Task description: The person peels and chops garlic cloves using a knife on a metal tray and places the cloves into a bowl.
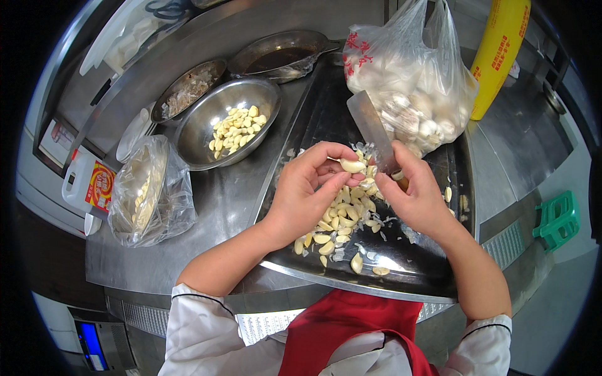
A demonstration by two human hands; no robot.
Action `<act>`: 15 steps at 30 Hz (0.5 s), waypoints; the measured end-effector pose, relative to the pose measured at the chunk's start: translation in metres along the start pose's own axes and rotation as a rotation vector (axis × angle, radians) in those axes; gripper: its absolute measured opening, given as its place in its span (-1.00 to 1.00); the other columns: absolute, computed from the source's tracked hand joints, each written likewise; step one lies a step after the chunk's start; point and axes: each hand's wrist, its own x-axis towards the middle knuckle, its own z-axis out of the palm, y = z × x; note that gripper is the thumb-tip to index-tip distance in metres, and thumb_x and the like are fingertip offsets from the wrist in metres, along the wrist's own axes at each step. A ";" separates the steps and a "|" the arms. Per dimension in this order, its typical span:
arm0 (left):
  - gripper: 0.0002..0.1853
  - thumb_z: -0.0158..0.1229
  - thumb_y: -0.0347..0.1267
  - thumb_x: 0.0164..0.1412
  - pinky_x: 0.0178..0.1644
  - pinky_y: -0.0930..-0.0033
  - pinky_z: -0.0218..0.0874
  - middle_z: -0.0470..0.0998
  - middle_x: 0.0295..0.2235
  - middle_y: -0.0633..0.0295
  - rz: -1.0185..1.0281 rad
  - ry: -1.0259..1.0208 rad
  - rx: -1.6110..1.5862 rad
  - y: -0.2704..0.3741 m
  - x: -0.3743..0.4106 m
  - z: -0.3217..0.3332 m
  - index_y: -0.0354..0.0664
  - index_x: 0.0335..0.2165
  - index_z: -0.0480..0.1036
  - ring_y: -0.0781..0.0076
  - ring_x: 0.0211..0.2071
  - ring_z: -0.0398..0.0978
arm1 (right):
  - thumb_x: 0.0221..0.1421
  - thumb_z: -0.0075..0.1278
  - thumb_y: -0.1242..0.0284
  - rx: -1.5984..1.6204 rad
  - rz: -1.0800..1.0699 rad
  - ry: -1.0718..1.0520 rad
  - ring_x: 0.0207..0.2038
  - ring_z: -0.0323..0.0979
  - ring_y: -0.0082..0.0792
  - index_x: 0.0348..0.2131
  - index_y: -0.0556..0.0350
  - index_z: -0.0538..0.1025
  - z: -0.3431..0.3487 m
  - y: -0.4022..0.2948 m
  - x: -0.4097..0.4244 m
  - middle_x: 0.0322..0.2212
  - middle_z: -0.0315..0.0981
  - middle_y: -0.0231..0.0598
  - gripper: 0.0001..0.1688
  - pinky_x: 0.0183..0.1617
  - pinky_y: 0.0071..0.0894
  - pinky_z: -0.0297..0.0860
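My left hand [310,183] pinches a garlic clove [352,166] between thumb and fingers. Close beside it on the right, my right hand [416,188] grips a knife by its wooden handle, the broad metal blade [369,124] pointing up and left. Below both hands a heap of garlic cloves [345,218] with bits of papery skin lies on a dark metal tray [414,277]. A clear plastic bag of whole garlic bulbs [418,108] stands at the tray's far right. Smooth peeled cloves [237,127] lie in a steel bowl [195,157] to the left.
Behind the steel bowl are an oval dish of garlic skins [190,89] and a pan of dark liquid [280,58]. A plastic-wrapped bowl of cloves [153,197] and a white jug [84,181] stand left. A yellow roll [501,56] rises at right; a green stool [558,221] is beyond the counter.
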 end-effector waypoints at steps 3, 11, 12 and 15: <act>-0.77 -0.04 -0.62 0.21 0.02 0.46 0.32 0.44 -0.17 0.11 -0.033 -0.005 -0.044 0.001 0.000 0.000 -0.40 -0.13 0.31 0.42 -0.14 0.50 | 0.08 0.00 0.54 0.025 -0.012 -0.007 -0.45 0.35 -0.65 -0.22 0.26 0.39 0.004 -0.004 0.000 -0.48 0.44 -0.31 -0.77 -0.45 -0.57 0.33; -0.75 -0.01 -0.60 0.20 0.01 0.45 0.32 0.38 -0.17 0.16 -0.016 -0.030 0.030 -0.001 0.001 -0.001 -0.43 -0.12 0.34 0.43 -0.13 0.47 | 0.07 0.02 0.55 -0.037 -0.079 0.015 -0.46 0.39 -0.64 -0.29 0.28 0.42 0.007 0.007 0.001 -0.51 0.46 -0.30 -0.83 -0.46 -0.56 0.33; -0.74 0.00 -0.59 0.20 0.00 0.44 0.32 0.38 -0.16 0.17 -0.015 -0.041 0.045 -0.001 0.001 -0.002 -0.41 -0.11 0.33 0.45 -0.14 0.46 | 0.06 0.02 0.56 -0.051 -0.073 0.008 -0.46 0.39 -0.63 -0.29 0.28 0.42 0.006 0.006 0.000 -0.51 0.46 -0.30 -0.83 -0.45 -0.57 0.33; -0.73 0.01 -0.58 0.20 -0.02 0.44 0.31 0.37 -0.16 0.18 0.015 -0.064 0.076 0.001 0.001 -0.003 -0.41 -0.10 0.34 0.48 -0.17 0.44 | 0.05 0.02 0.56 -0.057 -0.075 0.003 -0.47 0.39 -0.62 -0.31 0.28 0.42 0.008 0.006 0.000 -0.52 0.45 -0.29 -0.83 -0.45 -0.56 0.34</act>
